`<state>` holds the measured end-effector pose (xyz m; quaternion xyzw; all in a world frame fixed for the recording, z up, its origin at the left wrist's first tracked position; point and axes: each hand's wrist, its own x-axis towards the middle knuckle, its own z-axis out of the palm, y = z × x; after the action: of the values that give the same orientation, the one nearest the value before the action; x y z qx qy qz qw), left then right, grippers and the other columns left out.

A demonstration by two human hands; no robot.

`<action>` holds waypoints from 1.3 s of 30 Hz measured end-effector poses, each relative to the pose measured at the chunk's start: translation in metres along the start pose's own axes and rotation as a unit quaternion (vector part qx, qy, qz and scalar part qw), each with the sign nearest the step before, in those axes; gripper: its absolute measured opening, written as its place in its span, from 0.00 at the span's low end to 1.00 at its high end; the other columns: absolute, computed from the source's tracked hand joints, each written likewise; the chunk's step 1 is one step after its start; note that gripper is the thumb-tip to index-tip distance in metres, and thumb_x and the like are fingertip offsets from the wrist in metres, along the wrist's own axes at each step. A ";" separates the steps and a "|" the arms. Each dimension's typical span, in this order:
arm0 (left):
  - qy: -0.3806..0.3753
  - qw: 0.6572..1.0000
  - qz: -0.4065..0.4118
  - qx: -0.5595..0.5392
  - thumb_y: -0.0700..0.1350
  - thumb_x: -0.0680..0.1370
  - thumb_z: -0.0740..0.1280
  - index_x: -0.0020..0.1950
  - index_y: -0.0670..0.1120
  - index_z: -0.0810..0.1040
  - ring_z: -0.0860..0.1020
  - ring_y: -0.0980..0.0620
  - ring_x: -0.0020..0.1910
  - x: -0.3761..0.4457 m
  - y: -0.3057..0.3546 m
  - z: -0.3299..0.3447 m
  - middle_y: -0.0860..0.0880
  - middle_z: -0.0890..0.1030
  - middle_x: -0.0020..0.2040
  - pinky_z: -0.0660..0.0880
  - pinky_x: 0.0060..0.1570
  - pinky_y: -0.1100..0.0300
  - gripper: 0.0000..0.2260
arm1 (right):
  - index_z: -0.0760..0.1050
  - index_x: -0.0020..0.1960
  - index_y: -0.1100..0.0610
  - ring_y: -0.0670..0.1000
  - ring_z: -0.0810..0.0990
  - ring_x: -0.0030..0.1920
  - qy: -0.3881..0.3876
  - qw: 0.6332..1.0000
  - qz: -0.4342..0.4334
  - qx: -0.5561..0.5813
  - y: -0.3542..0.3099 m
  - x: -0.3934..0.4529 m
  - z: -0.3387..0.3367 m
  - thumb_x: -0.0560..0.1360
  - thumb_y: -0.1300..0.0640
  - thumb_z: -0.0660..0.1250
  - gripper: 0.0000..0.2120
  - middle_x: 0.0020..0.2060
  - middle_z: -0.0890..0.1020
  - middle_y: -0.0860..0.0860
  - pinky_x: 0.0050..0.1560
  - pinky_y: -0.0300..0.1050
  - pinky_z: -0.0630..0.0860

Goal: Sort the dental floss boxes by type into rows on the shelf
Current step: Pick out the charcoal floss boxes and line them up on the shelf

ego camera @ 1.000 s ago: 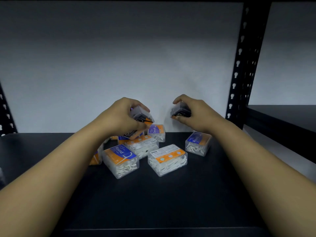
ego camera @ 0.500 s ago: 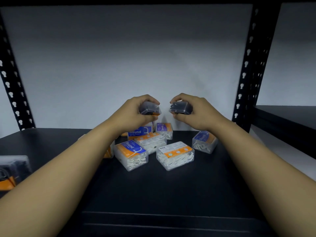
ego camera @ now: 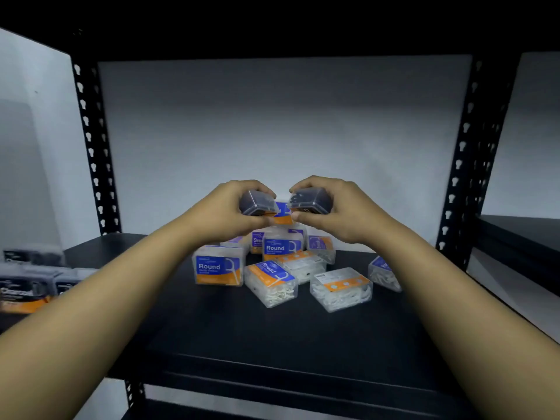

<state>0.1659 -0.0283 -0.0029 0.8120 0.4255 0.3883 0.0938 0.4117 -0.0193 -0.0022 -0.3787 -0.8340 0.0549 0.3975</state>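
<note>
One dark floss box (ego camera: 258, 203) is held pinched in the left hand (ego camera: 224, 212), another dark box (ego camera: 309, 200) in the right hand (ego camera: 339, 212), fingers closed on each. Both are held directly above the white-box pile (ego camera: 280, 265) on the shelf (ego camera: 272, 331). Risk: a slipped box is dropped onto the pile below, scattering it; the blurred dark row (ego camera: 28, 283), far left of the fingers, may be clipped on placement.

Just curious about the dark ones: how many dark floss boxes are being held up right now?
2: one dark box in the left hand, another dark box in the right hand. More dark boxes sit blurred at far left.
</note>
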 end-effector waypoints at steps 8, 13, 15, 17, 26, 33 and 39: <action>-0.041 0.998 -0.039 0.013 0.44 0.72 0.79 0.58 0.52 0.80 0.78 0.50 0.30 -0.021 -0.015 -0.076 0.44 0.84 0.42 0.81 0.36 0.50 0.16 | 0.81 0.61 0.47 0.41 0.83 0.49 -0.030 0.999 -0.030 -0.014 -0.059 0.041 0.021 0.71 0.47 0.78 0.19 0.51 0.85 0.42 0.50 0.45 0.83; -0.087 0.995 -0.047 0.030 0.41 0.74 0.77 0.57 0.49 0.80 0.75 0.46 0.31 -0.035 -0.034 -0.125 0.35 0.83 0.43 0.76 0.34 0.50 0.14 | 0.82 0.58 0.46 0.43 0.84 0.47 -0.061 0.997 -0.037 -0.026 -0.096 0.070 0.042 0.71 0.47 0.78 0.16 0.50 0.85 0.42 0.49 0.47 0.84; -0.097 0.993 -0.049 0.047 0.43 0.74 0.78 0.57 0.51 0.80 0.76 0.46 0.31 -0.040 -0.042 -0.145 0.35 0.83 0.44 0.77 0.36 0.50 0.14 | 0.82 0.56 0.45 0.49 0.86 0.44 -0.076 0.996 -0.034 -0.018 -0.109 0.081 0.056 0.71 0.47 0.78 0.14 0.47 0.86 0.44 0.45 0.51 0.85; -0.101 0.992 -0.046 0.054 0.44 0.73 0.78 0.57 0.52 0.81 0.76 0.46 0.32 -0.044 -0.052 -0.163 0.36 0.84 0.44 0.80 0.38 0.45 0.14 | 0.83 0.54 0.45 0.54 0.86 0.42 -0.089 0.995 -0.031 -0.011 -0.120 0.090 0.070 0.71 0.49 0.79 0.13 0.45 0.86 0.46 0.41 0.54 0.85; -0.137 0.984 -0.038 0.103 0.49 0.70 0.80 0.57 0.56 0.82 0.84 0.47 0.36 -0.065 -0.106 -0.227 0.48 0.86 0.43 0.84 0.41 0.51 0.17 | 0.80 0.55 0.46 0.47 0.85 0.44 -0.111 0.992 -0.013 -0.054 -0.162 0.130 0.129 0.70 0.45 0.79 0.16 0.46 0.84 0.45 0.41 0.49 0.86; -0.161 0.979 -0.044 0.116 0.49 0.66 0.83 0.52 0.54 0.87 0.84 0.60 0.37 -0.080 -0.143 -0.239 0.61 0.86 0.40 0.84 0.44 0.58 0.16 | 0.82 0.52 0.47 0.46 0.83 0.44 -0.152 0.981 0.008 -0.121 -0.189 0.148 0.171 0.68 0.41 0.79 0.17 0.44 0.84 0.44 0.45 0.48 0.84; -0.193 0.968 -0.049 0.154 0.51 0.63 0.84 0.49 0.52 0.85 0.85 0.54 0.41 -0.079 -0.176 -0.231 0.55 0.87 0.41 0.84 0.46 0.52 0.17 | 0.81 0.48 0.48 0.48 0.82 0.43 -0.213 0.957 0.049 -0.190 -0.197 0.156 0.203 0.64 0.39 0.80 0.20 0.41 0.84 0.44 0.42 0.46 0.80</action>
<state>-0.1334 -0.0203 0.0255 0.8545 0.4932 0.1487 0.0668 0.0908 -0.0110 0.0340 -0.4673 -0.8747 -0.0060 0.1282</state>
